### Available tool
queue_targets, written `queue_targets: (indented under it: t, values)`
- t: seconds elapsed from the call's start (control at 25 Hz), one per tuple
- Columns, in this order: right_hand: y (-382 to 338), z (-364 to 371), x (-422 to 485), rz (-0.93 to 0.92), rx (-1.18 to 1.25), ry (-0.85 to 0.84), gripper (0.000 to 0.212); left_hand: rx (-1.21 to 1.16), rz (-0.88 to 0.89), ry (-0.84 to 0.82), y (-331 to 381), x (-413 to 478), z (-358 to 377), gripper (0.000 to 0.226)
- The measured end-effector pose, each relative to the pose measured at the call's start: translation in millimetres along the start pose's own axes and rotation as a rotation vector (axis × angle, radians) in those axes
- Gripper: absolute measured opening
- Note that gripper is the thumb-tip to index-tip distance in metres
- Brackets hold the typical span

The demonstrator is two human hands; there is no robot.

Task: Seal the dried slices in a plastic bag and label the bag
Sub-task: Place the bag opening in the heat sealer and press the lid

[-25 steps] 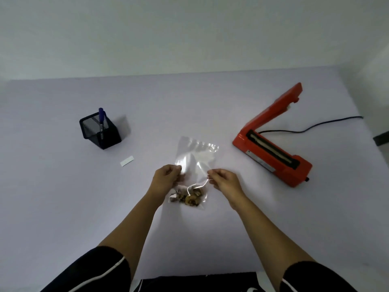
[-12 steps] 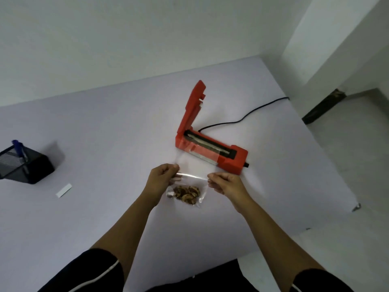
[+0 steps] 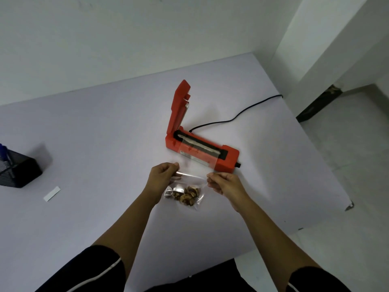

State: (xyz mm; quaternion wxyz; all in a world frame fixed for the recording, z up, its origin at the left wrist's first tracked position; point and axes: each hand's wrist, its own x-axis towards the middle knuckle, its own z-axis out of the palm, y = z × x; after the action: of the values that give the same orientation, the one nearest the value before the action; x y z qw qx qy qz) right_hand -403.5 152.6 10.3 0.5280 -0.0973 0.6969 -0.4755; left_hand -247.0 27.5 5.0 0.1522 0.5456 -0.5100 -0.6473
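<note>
A clear plastic bag (image 3: 194, 165) lies stretched between my hands, its open top end resting over the sealing strip of the red heat sealer (image 3: 227, 157). Brown dried slices (image 3: 187, 196) sit bunched in the bag's near end on the table. My left hand (image 3: 162, 175) pinches the bag's left edge and my right hand (image 3: 224, 182) pinches its right edge. The sealer's lid (image 3: 179, 106) stands raised. A small white label (image 3: 52, 193) lies on the table to the left.
A black mesh pen holder (image 3: 16, 169) with a blue pen stands at the far left edge. The sealer's black cord (image 3: 235, 118) runs back right off the white table (image 3: 94, 133). The table's right edge drops to the floor.
My view swung right, so the sealer is now centred. The bag travelled from the table's middle to the sealer, and its top edge now lies across the sealing strip.
</note>
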Motion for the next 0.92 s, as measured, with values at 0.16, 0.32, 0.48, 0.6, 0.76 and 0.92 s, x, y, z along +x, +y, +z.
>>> queue_targets:
  t: [0.16,0.32,0.48,0.6,0.76,0.92]
  values:
    - [0.1,-2.0,1.1,0.012,0.017,-0.004,0.01,0.016,-0.001,0.01,1.1,1.7,1.7,0.023]
    - [-6.1,-5.2,-7.4,-0.112,-0.347,0.136,0.024,0.032,0.006,0.006,3.7,2.0,3.0,0.023]
    - [-59.8,-10.6,-17.1,-0.66,-0.569,0.478,0.036,0.028,0.004,0.01,3.1,2.2,1.5,0.023]
    - [-125.6,-6.9,-15.0,-1.101,-0.564,0.416,0.017,0.014,0.003,0.014,2.2,1.8,3.2,0.023]
    - [-182.9,20.0,-16.0,-1.34,-0.972,0.059,0.043,0.008,-0.007,0.025,4.6,0.4,6.4,0.023]
    - [-197.1,32.2,-10.1,-1.309,-1.436,-0.098,0.05,0.012,-0.009,0.027,5.8,1.0,6.5,0.022]
